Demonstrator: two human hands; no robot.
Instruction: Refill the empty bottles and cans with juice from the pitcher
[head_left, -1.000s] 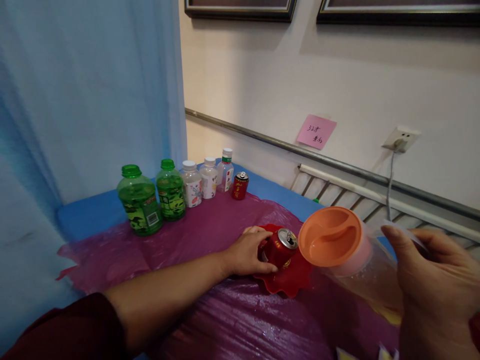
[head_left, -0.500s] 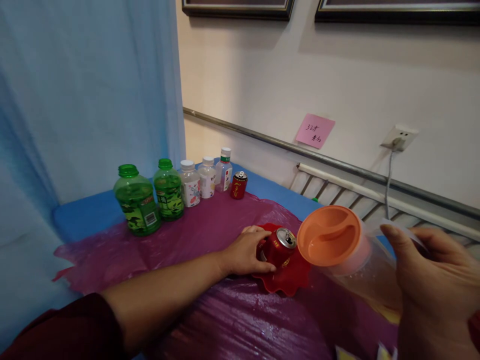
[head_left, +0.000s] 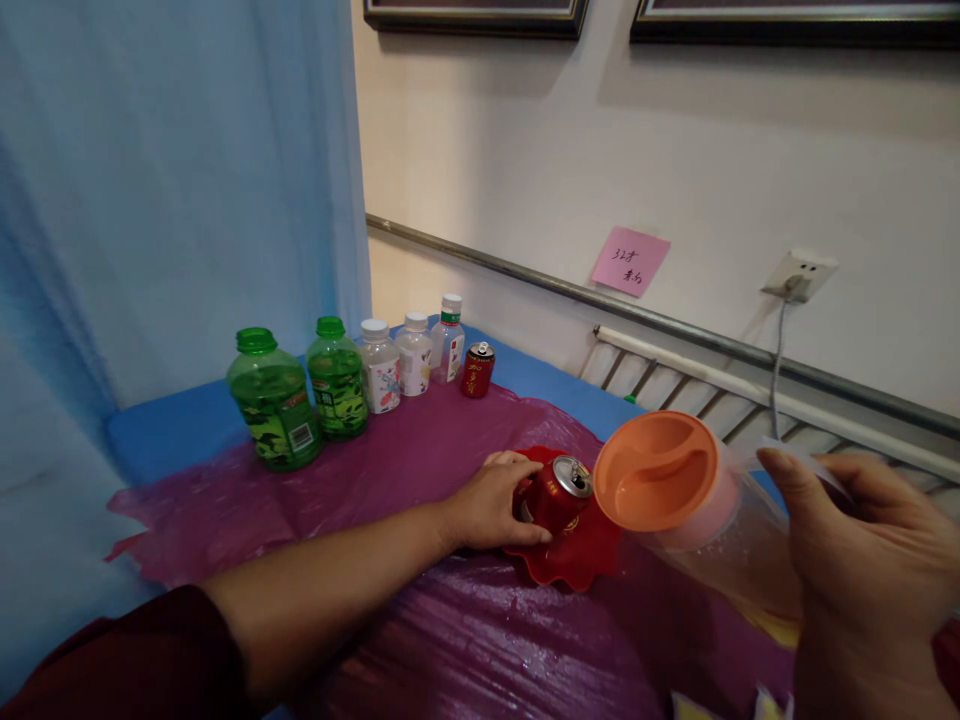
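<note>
My left hand is wrapped round a red drink can, whose top is open with the tab up. The can tilts slightly to the right on a red scalloped mat or dish. At the right, my right hand grips the handle of a clear pitcher with an orange lid. The pitcher is tipped over toward the can, its lid close to the can's rim. No stream of liquid can be made out between them.
Two green bottles, several clear bottles with white caps and another red can stand in a row at the back. Purple plastic sheeting covers the blue table. A radiator and a plugged socket are on the wall.
The pitcher and my right hand have shifted very slightly to the left. My left hand and the can stay where they were.
</note>
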